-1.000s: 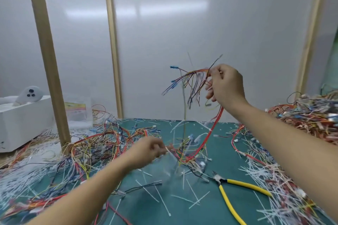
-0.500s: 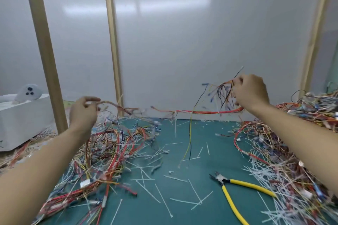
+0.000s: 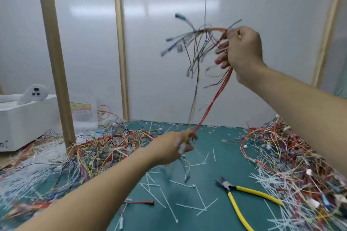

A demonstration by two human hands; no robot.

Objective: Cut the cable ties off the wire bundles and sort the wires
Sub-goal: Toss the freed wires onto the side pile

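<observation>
Since the earlier frame the left hand has swung from above the left wire pile to frame centre, and the right hand has risen. Right hand, upper right: fingers curled round the top of the wire bundle, whose loose ends fan leftward. Left hand: pinches the bundle's red strands at their lower end, just above the table. The strands run taut between the hands. Yellow-handled cutters lie lower right among cut cable ties, beside the right wire pile.
</observation>
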